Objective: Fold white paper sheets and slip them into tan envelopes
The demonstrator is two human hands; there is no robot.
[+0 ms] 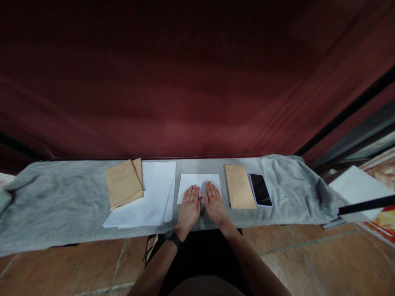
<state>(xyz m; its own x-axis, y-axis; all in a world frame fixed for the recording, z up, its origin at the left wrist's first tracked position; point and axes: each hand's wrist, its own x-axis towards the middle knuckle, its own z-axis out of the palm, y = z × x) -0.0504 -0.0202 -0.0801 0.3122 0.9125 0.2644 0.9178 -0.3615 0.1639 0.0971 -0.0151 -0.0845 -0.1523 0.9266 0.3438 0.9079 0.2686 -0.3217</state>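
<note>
A white sheet of paper [197, 178] lies in front of me on the grey cloth. My left hand [189, 206] rests flat on its left part, fingers stretched forward, a dark watch on the wrist. Flat on the right part of the same sheet is my right hand [214, 204], its fingers also extended. Neither hand grips anything. To the left are larger white sheets [154, 201], overlapped by brown envelopes [122, 184]. A stack of brown envelopes [240, 187] lies to the right of my right hand, with a phone [261, 190] beside it, its screen dark.
The long narrow surface is covered by a wrinkled grey cloth [68, 201]. A dark red curtain [191, 102] hangs behind it. Tiled floor [286, 246] shows below. At the far right are a white board [361, 187] and a black bar [367, 205].
</note>
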